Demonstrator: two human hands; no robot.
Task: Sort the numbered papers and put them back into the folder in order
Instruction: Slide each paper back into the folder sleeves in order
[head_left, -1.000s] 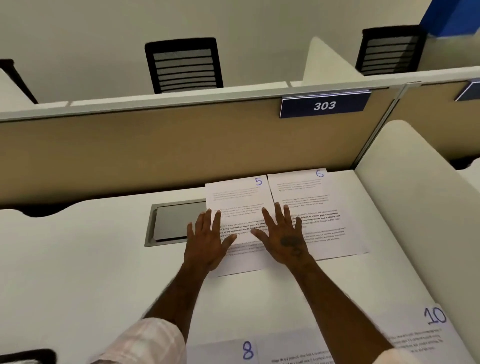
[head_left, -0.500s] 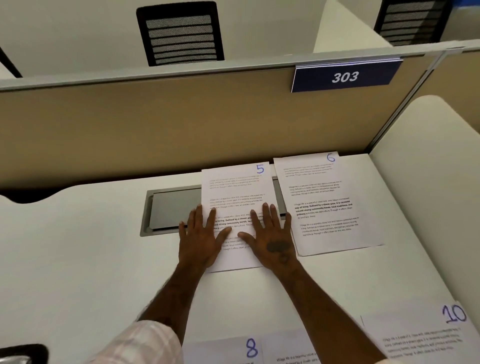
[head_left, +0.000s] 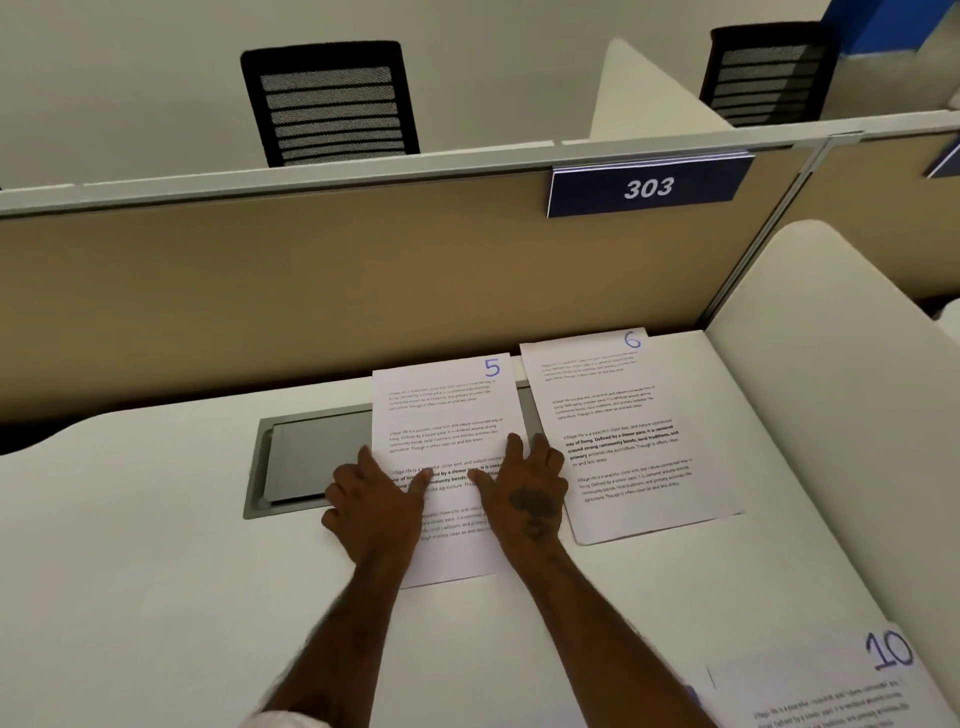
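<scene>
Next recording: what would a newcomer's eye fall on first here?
The left hand and right hand rest on the sheet marked 5 at mid-desk, which partly covers a grey metal hatch. The sheet marked 6 lies just to its right, and a blue 303 sign hangs on the partition above.

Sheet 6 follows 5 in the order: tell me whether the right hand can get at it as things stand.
Probably yes. The right hand rests on the right edge of sheet 5, and sheet 6 lies flat just beside it, uncovered, with nothing between.
</scene>
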